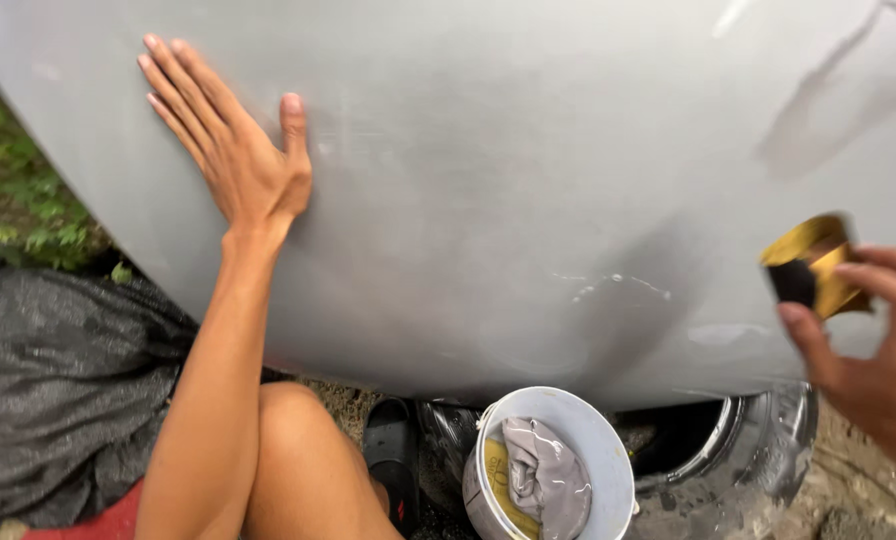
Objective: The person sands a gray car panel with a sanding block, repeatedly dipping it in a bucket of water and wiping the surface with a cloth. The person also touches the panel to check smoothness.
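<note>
Pressing L hand [238, 150] flat; panel [528, 200] open

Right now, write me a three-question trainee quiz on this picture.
1. True or false: the left hand lies flat, fingers spread, on the grey panel.
2. What does the right hand hold? A) a folded yellow and black sanding sheet B) a brush C) a hammer
3. Fill in: a grey wet cloth lies inside the white ____.

Key: 1 true; 2 A; 3 bucket.
</note>
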